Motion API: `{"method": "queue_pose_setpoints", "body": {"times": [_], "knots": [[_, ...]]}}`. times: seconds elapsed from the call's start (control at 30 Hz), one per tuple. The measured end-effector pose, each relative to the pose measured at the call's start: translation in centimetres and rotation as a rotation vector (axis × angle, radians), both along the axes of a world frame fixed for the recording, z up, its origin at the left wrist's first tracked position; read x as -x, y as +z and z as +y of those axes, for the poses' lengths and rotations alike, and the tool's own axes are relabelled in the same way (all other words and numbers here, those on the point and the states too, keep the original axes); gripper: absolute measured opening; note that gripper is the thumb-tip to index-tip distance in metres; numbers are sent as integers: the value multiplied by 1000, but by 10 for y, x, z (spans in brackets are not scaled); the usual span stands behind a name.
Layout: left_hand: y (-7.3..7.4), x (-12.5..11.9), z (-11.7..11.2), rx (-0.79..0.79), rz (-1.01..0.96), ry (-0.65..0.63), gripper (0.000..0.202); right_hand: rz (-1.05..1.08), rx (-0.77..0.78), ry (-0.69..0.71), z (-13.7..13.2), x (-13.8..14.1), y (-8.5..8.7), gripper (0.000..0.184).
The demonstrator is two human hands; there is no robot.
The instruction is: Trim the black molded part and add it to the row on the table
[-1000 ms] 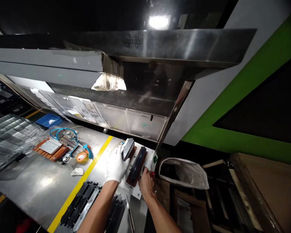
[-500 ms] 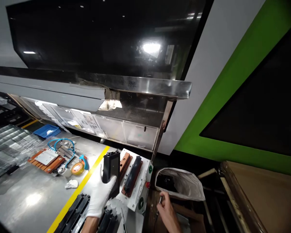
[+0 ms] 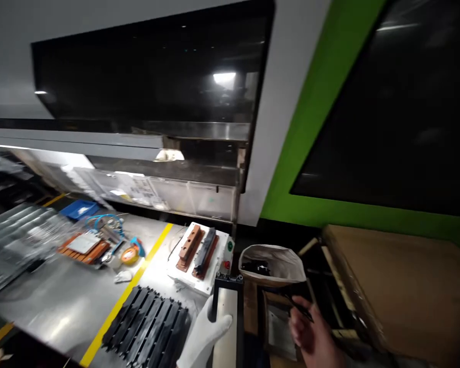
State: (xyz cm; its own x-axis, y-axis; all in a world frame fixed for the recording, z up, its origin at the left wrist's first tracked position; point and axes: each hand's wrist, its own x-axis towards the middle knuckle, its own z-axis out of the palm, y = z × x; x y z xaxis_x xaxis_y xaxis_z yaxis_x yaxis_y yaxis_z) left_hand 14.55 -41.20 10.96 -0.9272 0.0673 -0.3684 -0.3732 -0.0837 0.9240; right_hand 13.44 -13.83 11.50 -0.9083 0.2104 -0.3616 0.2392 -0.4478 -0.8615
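Note:
My left hand (image 3: pixel 203 337), in a white glove, grips a black rectangular frame part (image 3: pixel 226 312) and holds it upright near the bench's right end. My bare right hand (image 3: pixel 310 335) is closed on a thin dark tool (image 3: pixel 299 305), just right of the frame, below a bag-lined bin (image 3: pixel 272 263). On the bench, a white fixture plate (image 3: pixel 197 253) carries two brown holders, the left one bare, the right one with a black part (image 3: pixel 205 249) in it.
Several black parts lie stacked in rows (image 3: pixel 147 324) right of a yellow line (image 3: pixel 134 283) on the steel bench (image 3: pixel 61 301). Tape roll (image 3: pixel 130 255), blue hose, a brown block and a blue tray (image 3: pixel 78 208) lie left. A cardboard surface (image 3: pixel 398 286) sits right.
The left hand lifted the black part out of the left holder and carried it down to the right. The right hand left the fixture's buttons and now holds a thin tool. The camera swung right.

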Motion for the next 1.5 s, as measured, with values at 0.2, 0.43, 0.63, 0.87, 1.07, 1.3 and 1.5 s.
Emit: {"method": "queue_pose_setpoints", "body": {"times": [0.2,0.43,0.63,0.87,1.07,1.3,1.5], "knots": [[69,-10,41,-84,-25,-270,72,151,-277,115,14,-13,61,55],[91,-27,69,-6,-94,-359,83,114,-572,33,26,-31,82,54],[96,-35,81,-36,-100,-406,82,152,-647,14,30,-43,89,49],[94,-39,82,17,-51,-410,71,117,-730,-169,38,-53,94,48],[103,-42,88,46,-20,-431,51,240,-632,111,20,-45,105,42],[114,-47,87,54,-15,-449,43,259,-669,171,2,-35,109,44],[111,-48,85,71,-26,-444,44,213,-662,97,6,-37,94,46]]}}
